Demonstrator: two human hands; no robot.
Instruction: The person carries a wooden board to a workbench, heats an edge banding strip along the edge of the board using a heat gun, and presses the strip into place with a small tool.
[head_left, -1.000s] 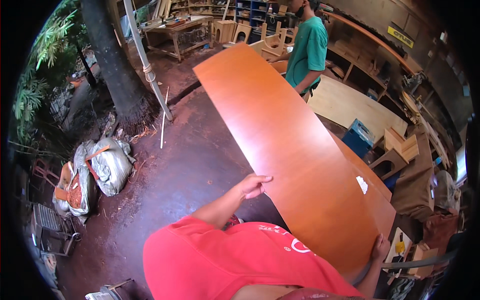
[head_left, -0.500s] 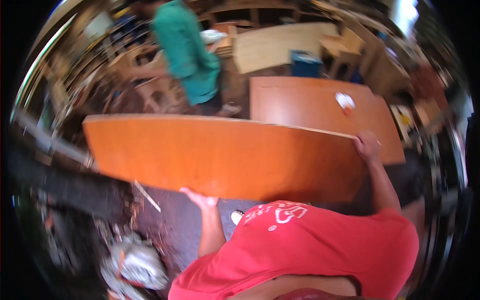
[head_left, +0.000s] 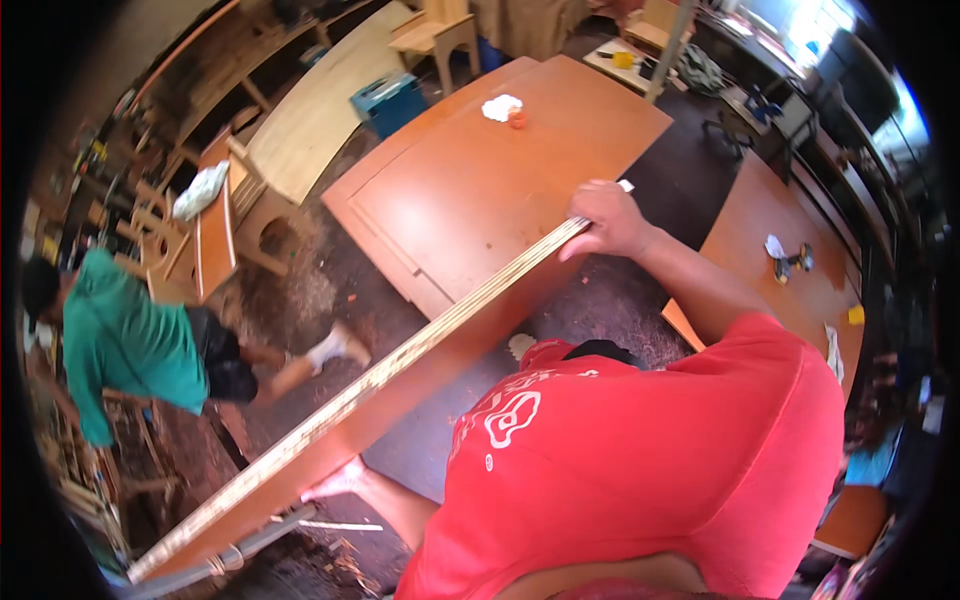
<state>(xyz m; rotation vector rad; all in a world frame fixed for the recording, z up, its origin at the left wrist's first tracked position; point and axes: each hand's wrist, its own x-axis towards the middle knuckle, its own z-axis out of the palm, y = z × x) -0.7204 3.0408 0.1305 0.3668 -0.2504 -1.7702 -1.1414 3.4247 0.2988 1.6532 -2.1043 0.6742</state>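
Note:
A long plywood panel (head_left: 400, 400) with an orange-brown face is carried in front of me, slanting from the lower left to the centre. Its raw layered edge is turned upward. My right hand (head_left: 610, 220) is closed over the upper edge near the panel's right end. Lower down, my left hand (head_left: 342, 480) supports the panel from its lower side, with the fingertips partly hidden. Beyond the panel, larger orange-brown boards (head_left: 500, 180) lie stacked flat, with a white and orange item (head_left: 505, 110) on top.
A person in a green shirt (head_left: 135, 330) bends at the left, a leg stretched toward the panel. Wooden chair parts (head_left: 270, 230) and a blue box (head_left: 388, 103) stand farther off. At the right, another orange-brown board (head_left: 775, 230) carries a power tool (head_left: 792, 263). Shavings litter the floor.
The panel has swung from nearly level to a steep slant, its left end now lower and its edge facing up. My view has turned rightward, and the person in green appears farther left.

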